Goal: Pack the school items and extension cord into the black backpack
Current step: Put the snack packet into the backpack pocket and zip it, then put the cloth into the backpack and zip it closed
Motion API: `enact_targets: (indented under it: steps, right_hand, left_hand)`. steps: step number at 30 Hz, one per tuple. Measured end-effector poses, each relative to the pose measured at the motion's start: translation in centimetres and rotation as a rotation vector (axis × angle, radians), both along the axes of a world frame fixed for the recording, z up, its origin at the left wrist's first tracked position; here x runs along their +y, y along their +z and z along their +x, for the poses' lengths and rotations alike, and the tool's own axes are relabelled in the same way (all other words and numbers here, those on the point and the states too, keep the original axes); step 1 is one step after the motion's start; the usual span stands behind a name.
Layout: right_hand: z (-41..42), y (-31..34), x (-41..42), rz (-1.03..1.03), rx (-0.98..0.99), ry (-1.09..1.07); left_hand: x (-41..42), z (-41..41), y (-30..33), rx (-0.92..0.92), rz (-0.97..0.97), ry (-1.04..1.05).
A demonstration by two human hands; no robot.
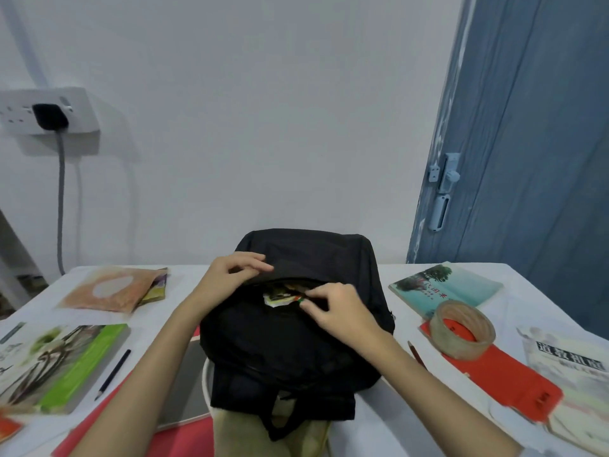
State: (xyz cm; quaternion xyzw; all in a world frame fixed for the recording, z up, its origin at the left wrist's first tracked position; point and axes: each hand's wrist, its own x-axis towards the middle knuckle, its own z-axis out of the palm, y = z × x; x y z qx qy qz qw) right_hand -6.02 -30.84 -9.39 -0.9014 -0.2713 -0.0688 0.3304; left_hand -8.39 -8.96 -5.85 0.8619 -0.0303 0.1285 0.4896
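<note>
The black backpack (296, 341) lies in the middle of the table with its top pocket open. My left hand (230, 272) pinches the upper edge of the opening and holds it up. My right hand (333, 308) pinches a small colourful item (280, 296) that sticks out of the opening. Books and a pencil (113, 374) lie to the left, and a teal book (451, 288), a tape roll (463, 329) and a red booklet (507, 380) lie to the right. I cannot make out an extension cord on the table.
A white wall socket (46, 110) with a black plug and grey cable sits on the wall at the left. A blue door (527, 159) stands at the right. A grey tablet-like slab (184, 390) lies partly under the backpack. A printed paper (570, 357) lies at the far right.
</note>
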Motion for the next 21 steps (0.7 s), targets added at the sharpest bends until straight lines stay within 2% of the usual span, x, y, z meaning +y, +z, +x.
enact_targets:
  steps: [2, 4, 6, 8, 9, 10, 13, 16, 21]
  right_hand:
    - [0.0, 0.4, -2.4, 0.396, -0.055, -0.207]
    - [1.0, 0.0, -5.1, 0.561, 0.019, -0.507]
    - [2.4, -1.1, -7.0, 0.509, 0.357, -0.652]
    - [2.8, -2.1, -7.1, 0.493, 0.724, -0.599]
    - [2.9, -2.5, -6.8, 0.565, 0.821, -0.538]
    - [3.2, -2.9, -6.6, 0.625, 0.825, -0.502]
    - [4.3, -2.8, -6.5, 0.641, 0.603, -0.528]
    - [4.6, 0.3, -8.3, 0.716, 0.433, -0.522]
    - [5.2, 3.3, -13.7, 0.646, 0.171, -0.568]
  left_hand:
    - [1.3, 0.2, -0.8, -0.022, -0.084, 0.241]
    - [2.5, 0.3, -1.8, 0.093, -0.173, 0.418]
    - [3.2, 0.3, -2.6, 0.280, -0.288, 0.393]
    - [3.3, 0.6, -3.0, 0.426, -0.401, 0.330]
    - [3.2, 0.7, -3.0, 0.454, -0.417, 0.322]
    - [3.0, 0.8, -2.7, 0.455, -0.404, 0.329]
    - [2.3, 1.2, -1.8, 0.379, -0.371, 0.360]
    - [1.1, 1.5, -0.7, 0.299, -0.398, 0.300]
    - [-3.9, 1.8, -0.3, 0.130, -0.529, 0.174]
